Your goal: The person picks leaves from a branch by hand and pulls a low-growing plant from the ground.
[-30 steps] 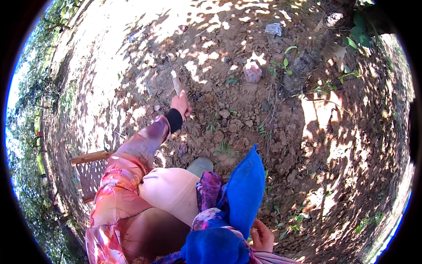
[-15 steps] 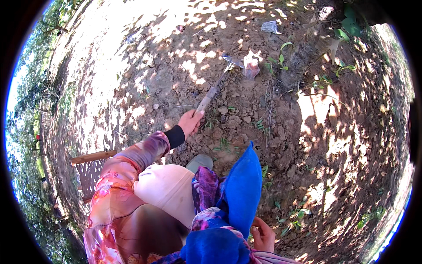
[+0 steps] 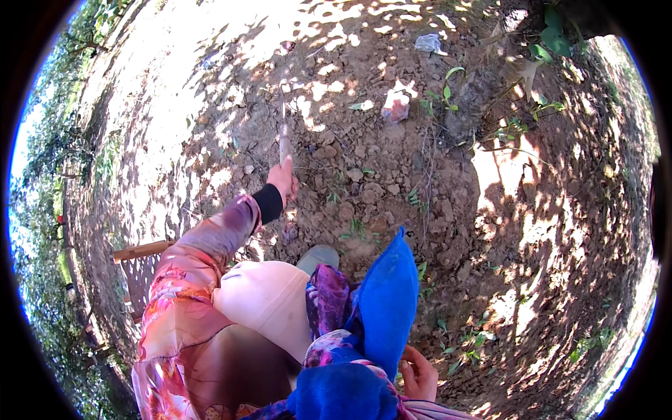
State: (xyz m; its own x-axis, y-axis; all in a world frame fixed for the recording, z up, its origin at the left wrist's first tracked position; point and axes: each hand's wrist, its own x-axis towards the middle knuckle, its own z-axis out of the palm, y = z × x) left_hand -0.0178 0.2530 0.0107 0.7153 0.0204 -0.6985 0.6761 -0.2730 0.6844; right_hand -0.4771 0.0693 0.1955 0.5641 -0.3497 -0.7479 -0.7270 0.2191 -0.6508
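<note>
Head view is looking straight down on us crouching over dry, clod-strewn soil (image 3: 392, 175) dappled with sun and leaf shadow. Our left hand (image 3: 283, 183) is stretching out ahead at the end of a pink patterned sleeve with a black cuff, and it is clenching around the lower end of a thin wooden handle (image 3: 283, 136). That tool is pointing away from us across the dirt, blurred along its length, so we cannot tell what its far end looks like. Our right hand (image 3: 418, 374) is sitting low at the bottom edge, just beside a blue cloth (image 3: 385, 308) that is hanging down in front of us; its fingers are curling inward, though we cannot tell whether they are gripping anything. A grey shoe tip (image 3: 318, 257) is poking out between a pale knee and the cloth. Further out, a scrap of pink and white litter (image 3: 395, 105) is lying on the ground near some small green seedlings (image 3: 441, 98), well apart from the handle. A wooden frame (image 3: 143, 252) is showing at our left side.
</note>
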